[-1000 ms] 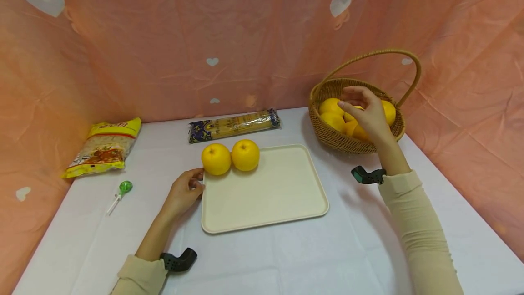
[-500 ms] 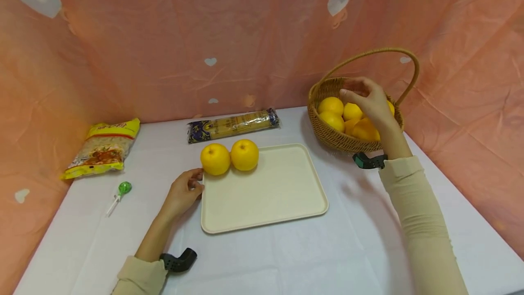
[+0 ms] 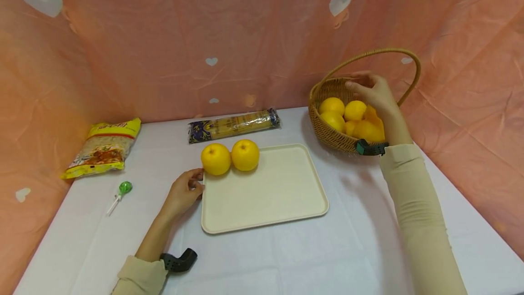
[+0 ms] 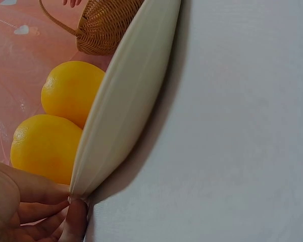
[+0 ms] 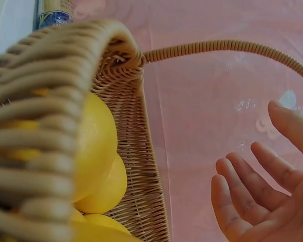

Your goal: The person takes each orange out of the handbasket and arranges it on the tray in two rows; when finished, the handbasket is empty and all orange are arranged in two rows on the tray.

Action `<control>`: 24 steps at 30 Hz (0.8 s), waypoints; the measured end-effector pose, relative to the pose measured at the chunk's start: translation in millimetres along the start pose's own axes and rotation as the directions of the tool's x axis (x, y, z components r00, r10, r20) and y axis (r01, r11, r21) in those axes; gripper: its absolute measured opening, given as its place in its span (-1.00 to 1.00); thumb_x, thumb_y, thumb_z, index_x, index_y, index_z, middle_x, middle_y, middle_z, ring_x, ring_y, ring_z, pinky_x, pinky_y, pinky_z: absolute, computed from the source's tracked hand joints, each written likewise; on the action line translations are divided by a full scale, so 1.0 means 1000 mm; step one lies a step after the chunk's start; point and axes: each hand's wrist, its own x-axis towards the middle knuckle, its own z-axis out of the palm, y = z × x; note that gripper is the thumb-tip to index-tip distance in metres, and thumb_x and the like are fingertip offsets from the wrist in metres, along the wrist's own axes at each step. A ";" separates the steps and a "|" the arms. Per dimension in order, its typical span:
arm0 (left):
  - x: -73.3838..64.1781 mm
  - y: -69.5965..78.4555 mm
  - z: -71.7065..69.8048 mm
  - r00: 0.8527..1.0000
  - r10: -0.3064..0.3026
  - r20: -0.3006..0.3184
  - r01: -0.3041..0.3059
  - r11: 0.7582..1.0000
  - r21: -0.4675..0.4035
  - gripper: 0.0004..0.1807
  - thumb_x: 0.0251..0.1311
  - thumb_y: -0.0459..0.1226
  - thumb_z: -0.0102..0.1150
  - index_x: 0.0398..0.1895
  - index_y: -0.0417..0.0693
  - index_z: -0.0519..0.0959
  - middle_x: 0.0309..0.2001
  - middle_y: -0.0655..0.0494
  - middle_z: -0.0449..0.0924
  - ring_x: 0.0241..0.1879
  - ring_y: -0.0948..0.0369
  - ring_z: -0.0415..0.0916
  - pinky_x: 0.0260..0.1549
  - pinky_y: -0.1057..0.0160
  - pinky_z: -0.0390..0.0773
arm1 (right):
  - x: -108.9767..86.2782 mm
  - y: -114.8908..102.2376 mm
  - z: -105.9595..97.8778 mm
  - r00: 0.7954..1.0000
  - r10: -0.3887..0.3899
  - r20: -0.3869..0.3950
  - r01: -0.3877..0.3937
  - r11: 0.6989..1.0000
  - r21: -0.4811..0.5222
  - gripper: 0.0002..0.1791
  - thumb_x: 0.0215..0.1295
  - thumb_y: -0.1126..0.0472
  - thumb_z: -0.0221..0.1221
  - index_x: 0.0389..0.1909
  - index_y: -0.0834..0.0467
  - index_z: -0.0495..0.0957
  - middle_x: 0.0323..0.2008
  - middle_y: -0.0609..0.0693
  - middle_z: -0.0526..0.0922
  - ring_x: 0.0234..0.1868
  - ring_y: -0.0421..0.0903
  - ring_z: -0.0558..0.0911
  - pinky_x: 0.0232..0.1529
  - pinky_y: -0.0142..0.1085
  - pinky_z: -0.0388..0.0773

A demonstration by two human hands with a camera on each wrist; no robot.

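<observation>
My left hand (image 3: 186, 190) pinches the left rim of the cream rectangular tray (image 3: 266, 195). In the left wrist view, thumb and fingers meet at the tray's edge. Two yellow-orange oranges (image 3: 216, 159) sit side by side at the tray's far left corner, close to that hand. At the back right, my right hand (image 3: 374, 94) hovers over the wicker basket (image 3: 335, 138), under its arched handle. Its fingers are loosely bent with nothing between them, as the right wrist view shows. Several yellow fruits (image 3: 355, 110) lie inside the basket, some hidden behind the hand and wrist.
A pack of spaghetti (image 3: 235, 125) lies behind the tray. At left are a yellow food bag (image 3: 104, 147) and a green lollipop (image 3: 124, 188). A pink curtain (image 3: 262, 35) hangs behind the white-covered table (image 3: 262, 258).
My right hand has moved slightly back and to the right over the basket, uncovering more fruit. The left hand, the tray and its two oranges have stayed put.
</observation>
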 end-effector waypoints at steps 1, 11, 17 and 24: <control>0.000 0.000 0.000 1.000 0.000 0.001 0.000 1.000 0.006 -0.49 0.15 -0.46 0.05 0.21 -0.41 0.31 0.00 -0.27 0.45 -0.12 0.00 0.42 -0.18 0.18 0.46 | 0.001 0.000 0.000 1.000 0.009 0.002 -0.009 1.000 -0.004 -0.49 0.23 0.08 0.18 0.14 0.24 0.39 -0.22 -0.24 0.53 -0.23 -0.31 0.53 -0.28 -0.56 0.50; -0.001 -0.001 0.000 1.000 0.000 -0.001 0.000 1.000 0.000 -0.49 0.14 -0.47 0.05 0.20 -0.42 0.31 0.00 -0.28 0.46 -0.13 0.00 0.42 -0.15 0.14 0.46 | 0.013 -0.001 0.000 0.994 0.104 0.019 -0.104 0.994 0.030 -0.41 0.22 0.04 0.18 0.18 0.29 0.34 -0.23 -0.26 0.53 -0.28 -0.32 0.54 -0.25 -0.52 0.50; -0.002 0.000 0.000 1.000 0.001 -0.005 -0.001 1.000 -0.012 -0.50 0.15 -0.48 0.06 0.19 -0.42 0.32 0.00 -0.28 0.46 -0.14 0.00 0.42 -0.12 0.11 0.44 | 0.017 -0.002 -0.003 0.989 0.150 -0.010 -0.150 0.989 0.013 -0.39 0.20 -0.03 0.17 0.19 0.23 0.35 -0.23 -0.26 0.51 -0.24 -0.32 0.52 -0.15 -0.47 0.52; -0.002 0.000 0.001 1.000 0.006 -0.010 -0.006 1.000 -0.011 -0.50 0.14 -0.48 0.07 0.19 -0.42 0.32 -0.01 -0.28 0.47 -0.16 0.02 0.43 -0.18 0.20 0.45 | 0.023 0.003 -0.005 0.981 0.194 -0.022 -0.194 0.981 -0.003 -0.35 0.22 -0.06 0.14 0.24 0.23 0.31 -0.19 -0.24 0.47 -0.12 -0.23 0.51 0.17 -0.19 0.40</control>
